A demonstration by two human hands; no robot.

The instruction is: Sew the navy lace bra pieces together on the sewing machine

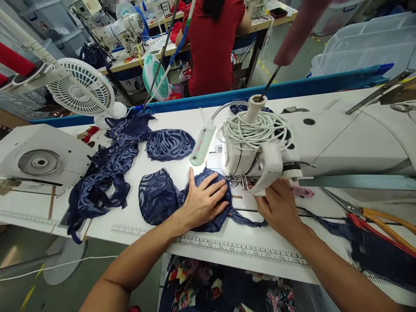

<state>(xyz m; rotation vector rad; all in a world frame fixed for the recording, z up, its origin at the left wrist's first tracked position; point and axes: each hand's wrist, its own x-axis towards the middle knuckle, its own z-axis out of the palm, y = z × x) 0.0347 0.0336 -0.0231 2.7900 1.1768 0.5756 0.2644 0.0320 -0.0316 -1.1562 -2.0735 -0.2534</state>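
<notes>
My left hand [205, 200] lies flat, fingers spread, on a navy lace bra cup [212, 225] beside the sewing machine's needle area [238, 180]. A second navy cup [157, 197] is joined to it on the left. From its right side a narrow lace strip [248, 221] runs toward my right hand [279, 208]. That hand is at the right of the needle area, fingers curled, fingertips partly hidden behind the sewing machine head [250, 160]. What it pinches, if anything, cannot be made out.
Loose navy lace pieces [113, 160] and another cup [170, 144] lie at left. Orange-handled scissors [360, 211] and dark fabric [380, 247] are at right. A small lamp [203, 143] and coiled pale cord [256, 130] sit by the machine. A co-worker in red [211, 47] sits beyond.
</notes>
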